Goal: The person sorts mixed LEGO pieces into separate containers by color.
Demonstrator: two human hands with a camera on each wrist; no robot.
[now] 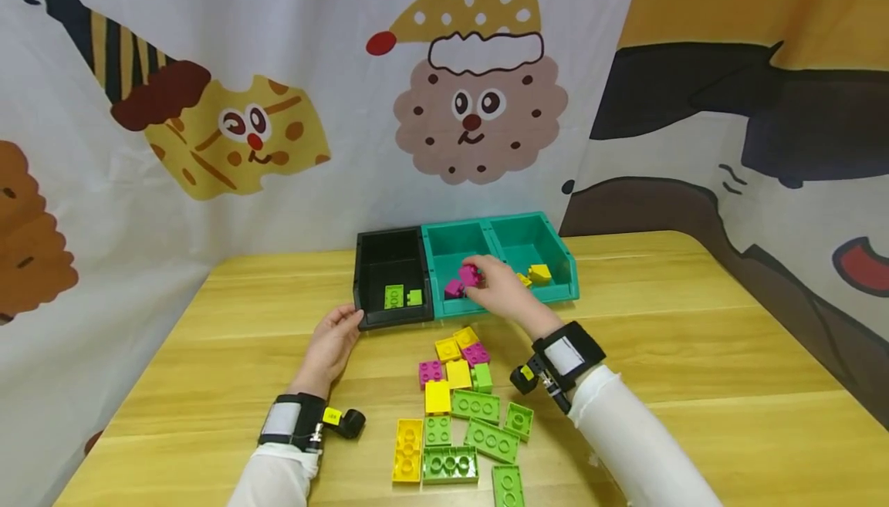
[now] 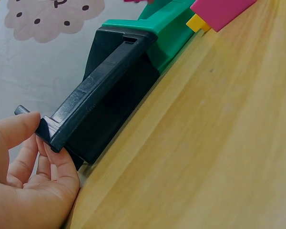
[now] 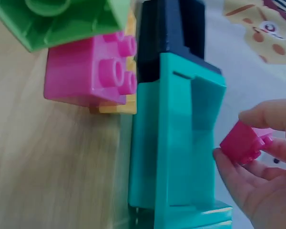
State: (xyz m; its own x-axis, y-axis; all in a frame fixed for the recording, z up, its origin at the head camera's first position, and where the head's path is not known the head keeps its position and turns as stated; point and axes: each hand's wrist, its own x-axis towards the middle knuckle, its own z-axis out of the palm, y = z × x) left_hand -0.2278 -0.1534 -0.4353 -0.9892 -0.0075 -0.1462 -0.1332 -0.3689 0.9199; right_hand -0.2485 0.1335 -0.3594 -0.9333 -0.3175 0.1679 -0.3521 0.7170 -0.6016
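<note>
My left hand (image 1: 333, 345) pinches the near left corner of the black bin (image 1: 389, 260), thumb over the rim and fingers below it in the left wrist view. Two green bricks (image 1: 393, 296) lie inside that bin. Between the thumb and fingers of my right hand (image 1: 503, 288) is a magenta toy brick (image 3: 240, 143), held above the middle teal bin (image 1: 454, 243). Another magenta brick (image 1: 454, 288) shows in that bin, just left of the held one. In the right teal bin (image 1: 522, 238) are yellow bricks (image 1: 539, 273), partly hidden by my right hand.
Loose bricks lie on the wooden table (image 1: 694, 353) in front of the bins: several green bricks (image 1: 450, 464), several yellow bricks (image 1: 437, 397) and two magenta bricks (image 1: 430, 372). Behind the bins hangs a printed cloth (image 1: 333, 206). The three bins stand side by side, touching.
</note>
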